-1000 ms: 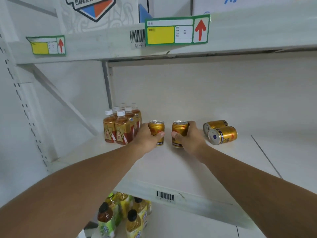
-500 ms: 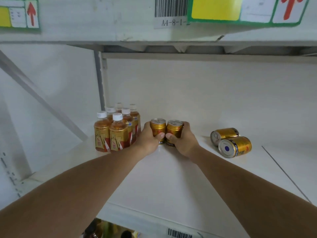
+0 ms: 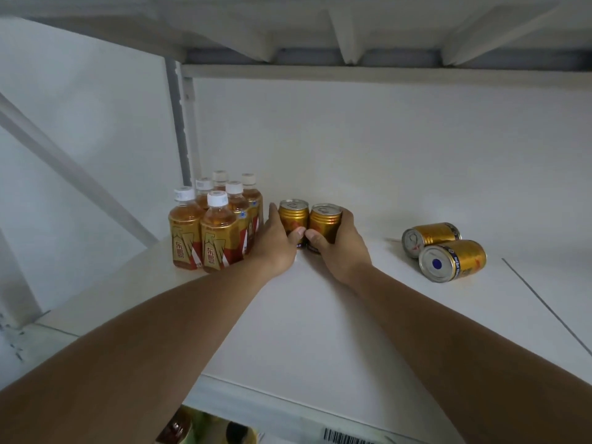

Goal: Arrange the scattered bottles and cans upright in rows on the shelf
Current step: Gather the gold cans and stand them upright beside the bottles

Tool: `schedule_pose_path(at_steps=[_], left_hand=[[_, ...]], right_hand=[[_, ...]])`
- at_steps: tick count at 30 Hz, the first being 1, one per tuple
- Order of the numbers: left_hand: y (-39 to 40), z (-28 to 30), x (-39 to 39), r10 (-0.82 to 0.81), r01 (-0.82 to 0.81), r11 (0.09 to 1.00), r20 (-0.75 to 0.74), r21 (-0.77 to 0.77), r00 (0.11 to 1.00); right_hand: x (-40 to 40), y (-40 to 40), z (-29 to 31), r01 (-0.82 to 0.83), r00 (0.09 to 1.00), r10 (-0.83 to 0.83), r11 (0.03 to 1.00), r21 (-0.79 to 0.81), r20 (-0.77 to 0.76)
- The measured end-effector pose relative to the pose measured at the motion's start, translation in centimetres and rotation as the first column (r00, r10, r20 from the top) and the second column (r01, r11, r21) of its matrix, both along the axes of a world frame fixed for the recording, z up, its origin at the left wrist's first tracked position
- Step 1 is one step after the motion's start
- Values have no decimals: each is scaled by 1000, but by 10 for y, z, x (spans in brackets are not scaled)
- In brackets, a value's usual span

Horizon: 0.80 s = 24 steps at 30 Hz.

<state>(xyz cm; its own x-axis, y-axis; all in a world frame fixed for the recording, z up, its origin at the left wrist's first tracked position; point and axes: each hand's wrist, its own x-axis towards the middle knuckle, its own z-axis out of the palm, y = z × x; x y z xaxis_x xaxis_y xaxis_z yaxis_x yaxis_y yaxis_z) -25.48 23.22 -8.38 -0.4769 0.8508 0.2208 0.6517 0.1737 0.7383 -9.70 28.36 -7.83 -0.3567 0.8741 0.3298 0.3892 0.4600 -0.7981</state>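
On the smooth white shelf (image 3: 320, 315), the left hand (image 3: 275, 245) and right hand (image 3: 339, 248) each grip an upright ribbed gold metal can (image 3: 292, 216) (image 3: 324, 219), the two cans touching beside plastic amber bottles (image 3: 217, 229).

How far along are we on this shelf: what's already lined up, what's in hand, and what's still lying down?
Done: the six bottles stand upright in two rows at the left of the shelf. In hand: the left hand grips one upright can and the right hand grips another upright can, side by side beside the bottles. Left: two cans on their sides at the right need standing up.
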Motion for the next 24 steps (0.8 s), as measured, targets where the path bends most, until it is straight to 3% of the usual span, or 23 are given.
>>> schedule_pose_path(at_steps=[16, 20, 24], left_hand=[[-24, 12, 15, 31, -28, 999, -74, 31, 997], [-53, 29, 23, 108, -97, 994, -279, 55, 954], [-83, 49, 50, 42, -74, 995, -380, -71, 924]], right_hand=[[3, -11, 6, 66, 995, -68, 997, 30, 77], [25, -26, 18, 86, 952, -105, 993, 79, 286], [59, -46, 37, 17, 902, -63, 994, 111, 427]])
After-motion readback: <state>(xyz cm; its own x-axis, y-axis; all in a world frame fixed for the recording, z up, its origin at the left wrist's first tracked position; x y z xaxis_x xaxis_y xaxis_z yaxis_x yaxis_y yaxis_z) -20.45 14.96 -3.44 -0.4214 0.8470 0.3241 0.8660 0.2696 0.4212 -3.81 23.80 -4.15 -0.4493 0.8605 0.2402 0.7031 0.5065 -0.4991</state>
